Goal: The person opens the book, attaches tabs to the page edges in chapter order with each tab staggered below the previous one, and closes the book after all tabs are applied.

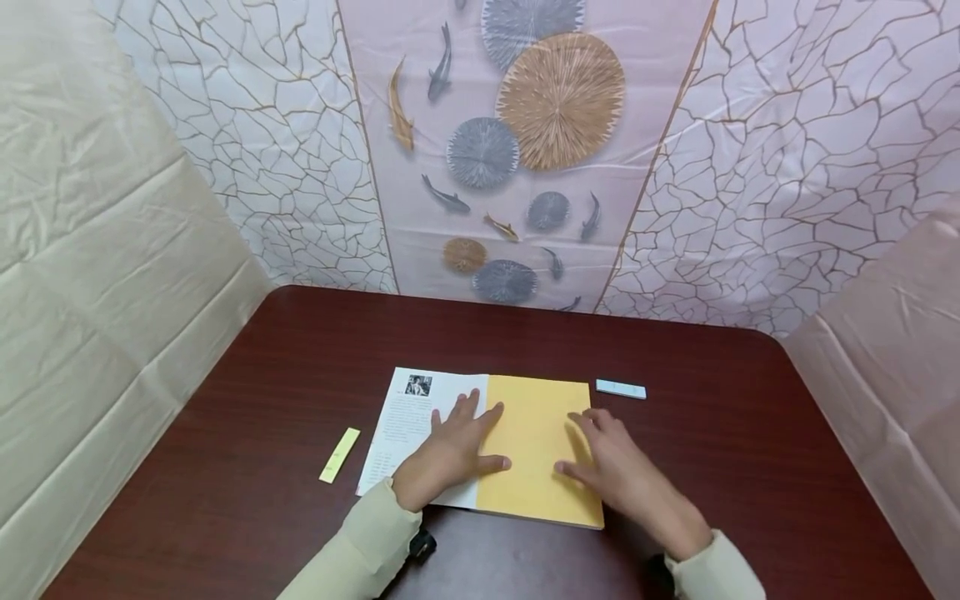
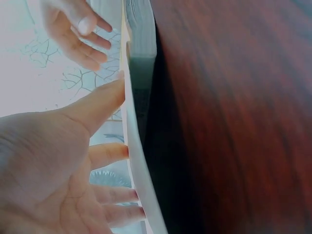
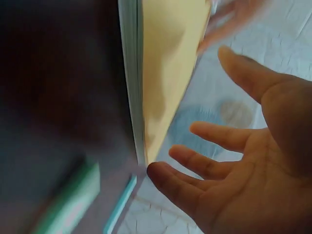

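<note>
An open book [image 1: 536,450] lies on the table, with a white printed page [image 1: 397,433] bearing a small dark photo at left and a plain yellow page at right. My left hand [image 1: 453,450] spreads its fingers over the fold, its thumb reaching onto the yellow page. In the left wrist view, the fingertips of that left hand [image 2: 63,170] touch the raised white leaf. My right hand [image 1: 618,462] is by the yellow page's right edge, fingers apart and slightly bent. Nothing lies between the fingers of the right hand [image 3: 243,151] in the right wrist view.
Left of the book lies a narrow yellow strip [image 1: 340,455]. A pale blue strip [image 1: 621,389] rests beyond its upper right corner. A blurred green block [image 3: 70,200] shows low in the right wrist view. Patterned cloth [image 1: 300,150] hangs behind the dark red table [image 1: 712,400].
</note>
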`<move>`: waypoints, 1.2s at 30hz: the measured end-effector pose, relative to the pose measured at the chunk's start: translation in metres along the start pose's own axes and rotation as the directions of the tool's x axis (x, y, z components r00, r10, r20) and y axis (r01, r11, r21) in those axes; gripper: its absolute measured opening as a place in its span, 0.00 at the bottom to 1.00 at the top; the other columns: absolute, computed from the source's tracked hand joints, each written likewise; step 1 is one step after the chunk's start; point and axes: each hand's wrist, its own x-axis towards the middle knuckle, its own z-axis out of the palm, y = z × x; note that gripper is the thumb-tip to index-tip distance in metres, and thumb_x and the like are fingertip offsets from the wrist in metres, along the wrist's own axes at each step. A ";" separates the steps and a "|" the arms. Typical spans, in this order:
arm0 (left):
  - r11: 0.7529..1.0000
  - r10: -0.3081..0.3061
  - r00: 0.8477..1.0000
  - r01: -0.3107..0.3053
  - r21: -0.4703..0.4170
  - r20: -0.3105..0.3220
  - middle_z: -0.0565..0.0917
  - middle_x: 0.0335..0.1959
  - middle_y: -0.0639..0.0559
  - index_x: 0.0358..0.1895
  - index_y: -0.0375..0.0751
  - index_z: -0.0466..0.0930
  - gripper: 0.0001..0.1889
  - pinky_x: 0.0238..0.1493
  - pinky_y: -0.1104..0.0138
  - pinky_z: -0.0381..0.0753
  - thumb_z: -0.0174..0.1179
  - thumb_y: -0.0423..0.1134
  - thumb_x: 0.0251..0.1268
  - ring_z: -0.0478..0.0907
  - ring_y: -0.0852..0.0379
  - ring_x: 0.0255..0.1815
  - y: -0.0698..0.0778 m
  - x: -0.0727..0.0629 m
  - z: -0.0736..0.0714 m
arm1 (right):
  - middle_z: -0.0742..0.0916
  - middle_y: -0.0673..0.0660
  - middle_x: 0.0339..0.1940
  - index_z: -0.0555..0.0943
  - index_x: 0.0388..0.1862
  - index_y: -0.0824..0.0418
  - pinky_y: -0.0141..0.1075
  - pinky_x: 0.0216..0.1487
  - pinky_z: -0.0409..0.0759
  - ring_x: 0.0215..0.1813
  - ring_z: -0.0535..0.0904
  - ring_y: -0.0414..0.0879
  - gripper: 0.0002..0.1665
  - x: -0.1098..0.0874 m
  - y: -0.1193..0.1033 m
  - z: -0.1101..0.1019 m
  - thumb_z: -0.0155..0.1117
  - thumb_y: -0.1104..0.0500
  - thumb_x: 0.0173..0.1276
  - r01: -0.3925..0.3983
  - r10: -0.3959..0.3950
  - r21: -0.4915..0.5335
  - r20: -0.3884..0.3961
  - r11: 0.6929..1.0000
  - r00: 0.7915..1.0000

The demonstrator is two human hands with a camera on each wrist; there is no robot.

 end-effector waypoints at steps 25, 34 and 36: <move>0.987 0.005 0.967 -0.046 -0.156 -0.254 0.82 0.67 0.44 0.66 0.42 0.82 0.21 0.68 0.46 0.76 0.68 0.42 0.74 0.76 0.43 0.72 -0.032 -0.012 -0.033 | 0.76 0.60 0.43 0.80 0.67 0.46 0.43 0.41 0.70 0.42 0.67 0.53 0.30 -0.013 -0.063 0.060 0.75 0.52 0.67 0.378 -0.408 -0.280 -0.055 0.883 0.911; 0.976 -0.175 0.939 0.205 0.071 -0.296 0.86 0.58 0.40 0.63 0.42 0.84 0.23 0.46 0.41 0.84 0.73 0.44 0.67 0.85 0.37 0.54 -0.062 -0.070 -0.082 | 0.75 0.63 0.46 0.78 0.72 0.42 0.49 0.44 0.70 0.45 0.68 0.59 0.31 -0.010 -0.071 0.061 0.72 0.54 0.72 0.322 -0.320 -0.317 0.058 0.892 0.946; 0.957 -0.229 0.933 0.268 0.109 -0.276 0.86 0.55 0.38 0.62 0.40 0.84 0.23 0.42 0.41 0.83 0.73 0.44 0.67 0.85 0.35 0.51 -0.072 -0.082 -0.089 | 0.74 0.64 0.48 0.77 0.74 0.41 0.53 0.47 0.72 0.47 0.68 0.61 0.31 -0.010 -0.073 0.060 0.70 0.55 0.74 0.309 -0.298 -0.311 0.085 0.899 0.951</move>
